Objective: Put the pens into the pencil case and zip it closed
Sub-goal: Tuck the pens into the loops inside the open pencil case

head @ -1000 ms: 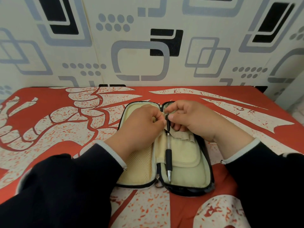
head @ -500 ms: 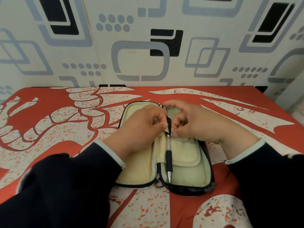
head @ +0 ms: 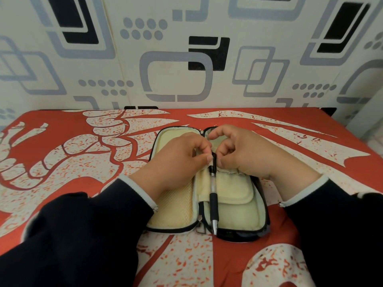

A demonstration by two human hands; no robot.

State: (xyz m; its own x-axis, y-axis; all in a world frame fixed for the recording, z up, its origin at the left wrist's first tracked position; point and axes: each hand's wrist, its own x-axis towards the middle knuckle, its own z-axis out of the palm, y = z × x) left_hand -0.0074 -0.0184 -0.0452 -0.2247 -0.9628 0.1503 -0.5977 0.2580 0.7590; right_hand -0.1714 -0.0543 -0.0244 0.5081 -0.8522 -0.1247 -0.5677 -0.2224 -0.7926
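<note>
Cream fabric lines the open pencil case (head: pixel 232 212), which lies flat on a table (head: pixel 310 146) covered in a red-and-white patterned cloth, its two halves spread apart like a book and its black zipper edge undone all round. A single pen (head: pixel 213 195), clear-barrelled with a black grip and metal tip, lies along the spine of the case, tip pointing toward the person and reaching the near rim. The left hand (head: pixel 176 164) rests over the left half, its thumb and forefinger pinched on the pen's black upper end. The right hand (head: pixel 246 154) sits over the upper part of the right half, fingers (head: pixel 224 149) curled inward just beside the pen's top; whether they grip the pen or the cream flap beneath cannot be told. A padded inner pocket flap (head: pixel 232 189) lies under the pen's barrel on the right half, and mesh lining (head: pixel 176 206) shows on the left. Dark sleeves (head: pixel 83 235) with pale cuffs cover both forearms. Behind the table stands a wall (head: pixel 186 59) papered in grey and black geometric shapes.
</note>
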